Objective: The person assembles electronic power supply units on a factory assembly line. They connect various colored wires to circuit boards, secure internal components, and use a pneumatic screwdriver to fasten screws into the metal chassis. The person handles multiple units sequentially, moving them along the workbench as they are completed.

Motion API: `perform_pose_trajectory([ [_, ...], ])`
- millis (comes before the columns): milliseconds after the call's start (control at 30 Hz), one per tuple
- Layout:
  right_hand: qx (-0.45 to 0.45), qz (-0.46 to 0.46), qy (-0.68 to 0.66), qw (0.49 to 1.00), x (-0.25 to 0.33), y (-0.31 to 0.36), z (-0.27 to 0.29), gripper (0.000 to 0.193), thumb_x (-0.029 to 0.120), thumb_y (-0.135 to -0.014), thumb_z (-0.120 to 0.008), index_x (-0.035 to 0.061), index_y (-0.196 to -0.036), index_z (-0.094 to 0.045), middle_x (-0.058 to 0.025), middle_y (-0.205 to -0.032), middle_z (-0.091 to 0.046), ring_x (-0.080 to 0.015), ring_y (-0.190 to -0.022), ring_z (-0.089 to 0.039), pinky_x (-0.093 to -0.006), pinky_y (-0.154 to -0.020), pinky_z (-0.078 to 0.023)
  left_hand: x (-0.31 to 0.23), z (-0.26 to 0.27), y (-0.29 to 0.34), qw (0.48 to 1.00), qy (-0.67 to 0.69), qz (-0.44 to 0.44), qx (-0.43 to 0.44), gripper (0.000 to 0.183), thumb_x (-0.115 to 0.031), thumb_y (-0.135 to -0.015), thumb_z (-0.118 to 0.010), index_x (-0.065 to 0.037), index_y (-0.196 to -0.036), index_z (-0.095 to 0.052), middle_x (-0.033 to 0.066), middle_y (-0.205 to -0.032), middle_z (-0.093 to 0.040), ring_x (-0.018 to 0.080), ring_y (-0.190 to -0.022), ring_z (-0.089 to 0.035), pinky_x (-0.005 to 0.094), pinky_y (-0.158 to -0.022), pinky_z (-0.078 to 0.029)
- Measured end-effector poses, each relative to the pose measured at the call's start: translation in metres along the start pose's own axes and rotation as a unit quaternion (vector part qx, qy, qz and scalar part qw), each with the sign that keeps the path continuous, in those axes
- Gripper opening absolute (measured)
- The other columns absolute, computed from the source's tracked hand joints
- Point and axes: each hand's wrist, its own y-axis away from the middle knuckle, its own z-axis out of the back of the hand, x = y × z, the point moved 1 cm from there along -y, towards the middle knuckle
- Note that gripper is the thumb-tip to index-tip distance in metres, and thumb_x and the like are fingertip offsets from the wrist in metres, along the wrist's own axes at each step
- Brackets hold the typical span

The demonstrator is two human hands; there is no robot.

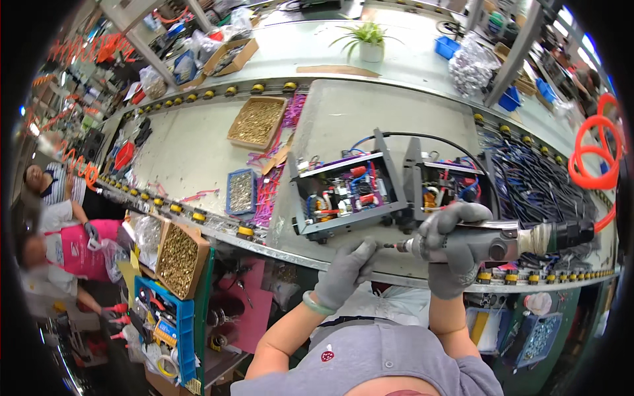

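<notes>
Both hands wear grey gloves. My right hand (456,244) is wrapped round a metal air screwdriver (492,243), held level with its bit pointing left. My left hand (345,272) is closed in a pinch just left of the bit's tip; whatever the fingers hold, if anything, is too small to make out. Just beyond the hands stands an open metal case (347,191) with circuit boards, wires and red and blue parts inside. A second open case (449,181) sits right of it, partly behind my right hand and the screwdriver.
A box of brass-coloured screws (257,122) and a blue bin of small silvery parts (242,192) lie left of the cases, beside pink wires (267,195). Black cables (538,178) are heaped at right, near an orange coiled hose (591,155). Co-workers (72,241) are at far left.
</notes>
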Motion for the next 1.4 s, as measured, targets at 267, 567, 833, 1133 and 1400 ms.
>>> perform_pose_trajectory([
  [267,-0.116,0.136,0.066,0.982,0.049,0.019,0.028,0.054,0.030,-0.080,-0.081,0.0093,-0.121,-0.053,-0.0070,-0.097,-0.060,-0.0163,-0.078,-0.062,-0.0368,-0.076,-0.052,0.013,-0.069,-0.035,0.979,0.144,0.054,0.132,0.034,-0.040,-0.102,-0.050,-0.007,-0.102,-0.055,-0.0032,-0.068,-0.043,0.0042,-0.048,-0.034,0.0195,-0.041,-0.028],
  [567,-0.212,0.194,0.062,0.956,0.072,0.015,0.030,0.049,0.030,-0.088,-0.072,0.0095,-0.126,-0.049,-0.0055,-0.098,-0.059,-0.0133,-0.079,-0.059,-0.0358,-0.080,-0.051,0.008,-0.110,-0.039,0.993,0.052,-0.008,0.105,0.035,-0.043,-0.100,-0.051,-0.008,-0.098,-0.056,-0.0025,-0.063,-0.044,0.0070,-0.044,-0.036,0.0221,-0.038,-0.027],
  [833,-0.079,0.168,-0.007,0.983,0.092,0.012,0.059,0.052,0.031,-0.082,-0.078,0.0078,-0.122,-0.053,-0.0081,-0.088,-0.057,-0.0188,-0.066,-0.059,-0.0353,-0.060,-0.052,-0.022,-0.116,-0.046,0.962,-0.221,-0.052,0.154,0.055,-0.051,-0.103,-0.037,-0.003,-0.104,-0.064,-0.0054,-0.058,-0.039,0.0060,-0.047,-0.031,0.0242,-0.046,-0.027],
  [1133,-0.185,0.249,0.058,0.949,0.118,0.018,0.056,0.052,0.032,-0.082,-0.076,0.0077,-0.122,-0.052,-0.0056,-0.094,-0.056,-0.0147,-0.073,-0.056,-0.0339,-0.073,-0.048,-0.082,-0.117,-0.176,0.751,-0.615,-0.237,0.038,0.027,-0.022,-0.087,-0.066,-0.002,-0.105,-0.071,0.0124,-0.083,-0.071,0.0145,-0.078,-0.066,0.0290,-0.070,-0.052],
  [1400,-0.235,0.209,0.054,0.948,0.119,0.033,0.061,0.050,0.032,-0.082,-0.076,0.0099,-0.120,-0.054,-0.0041,-0.096,-0.057,-0.0126,-0.075,-0.057,-0.0340,-0.077,-0.049,-0.108,-0.130,-0.200,0.722,-0.649,0.017,0.240,0.023,-0.018,-0.085,-0.065,0.001,-0.094,-0.074,0.0037,-0.078,-0.068,0.0106,-0.071,-0.061,0.0273,-0.067,-0.050],
])
